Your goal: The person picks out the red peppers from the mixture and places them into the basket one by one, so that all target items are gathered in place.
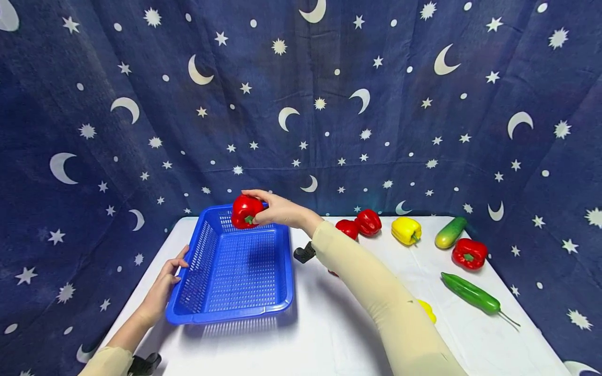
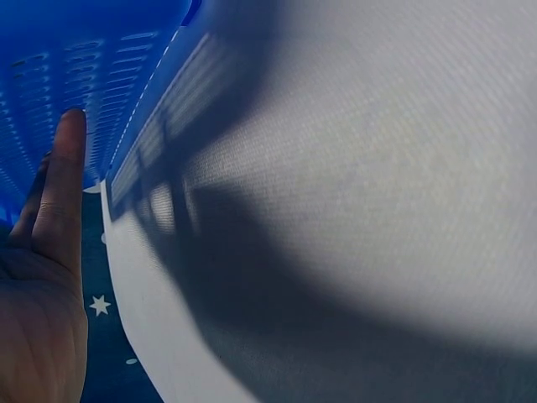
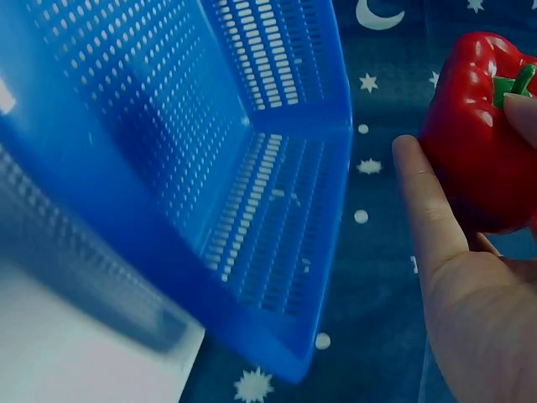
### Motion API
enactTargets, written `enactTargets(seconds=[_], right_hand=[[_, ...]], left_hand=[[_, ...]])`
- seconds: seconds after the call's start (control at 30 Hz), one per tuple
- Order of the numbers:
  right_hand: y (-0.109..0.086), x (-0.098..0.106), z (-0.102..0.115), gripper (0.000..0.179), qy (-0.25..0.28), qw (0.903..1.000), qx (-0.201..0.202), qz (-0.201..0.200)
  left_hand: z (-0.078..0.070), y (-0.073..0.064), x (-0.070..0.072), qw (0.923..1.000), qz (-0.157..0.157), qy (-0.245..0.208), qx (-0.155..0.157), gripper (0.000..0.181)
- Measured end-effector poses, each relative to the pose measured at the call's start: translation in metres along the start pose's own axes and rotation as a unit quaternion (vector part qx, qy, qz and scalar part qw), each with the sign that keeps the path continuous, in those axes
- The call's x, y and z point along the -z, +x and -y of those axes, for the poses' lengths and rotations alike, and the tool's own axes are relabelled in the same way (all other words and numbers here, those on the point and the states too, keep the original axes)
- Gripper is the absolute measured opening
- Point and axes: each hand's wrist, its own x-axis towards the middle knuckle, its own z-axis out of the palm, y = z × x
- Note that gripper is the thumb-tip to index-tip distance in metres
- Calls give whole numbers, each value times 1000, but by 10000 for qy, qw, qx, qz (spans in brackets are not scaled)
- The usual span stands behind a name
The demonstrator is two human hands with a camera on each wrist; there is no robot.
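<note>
My right hand grips a red bell pepper above the far end of a blue plastic basket. In the right wrist view, the thumb presses near the green stem of the pepper, and one finger stretches along its side. My left hand touches the basket's left side near the rim. Straight fingers lie against the perforated outer wall in the left wrist view. No vegetables show inside the basket.
Right of the basket on the white table lie red bell peppers, a yellow bell pepper, a green-yellow cucumber-like vegetable, another red pepper and a long green chili. My right forearm partly hides a yellow item. A star-patterned curtain hangs behind.
</note>
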Motion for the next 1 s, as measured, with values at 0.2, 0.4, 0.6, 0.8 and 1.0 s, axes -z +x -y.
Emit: enactTargets(seconds=[0.2,0.4,0.6,0.8,1.0], right_hand=[[18,-19,-1,83,153,9999,35,-33],[31,-33,-8,79,25,9998,-19,-216],[42,-42,-17,77,114,9989,-132,-430],[47,-48,-24,79,77,9977,-291,-615],[56,-55,-35,78,168,9966,-448,-667]], left_hand=[[1,-1,2,10000,-3,-6,-46,29],[2,-1,0,9996,41,-221,-166,29],[3,1,-2,9989,15,-377,-282,30],[1,1,-2,9993,10,-314,-196,29],[2,0,-1,9993,-24,-314,-192,30]])
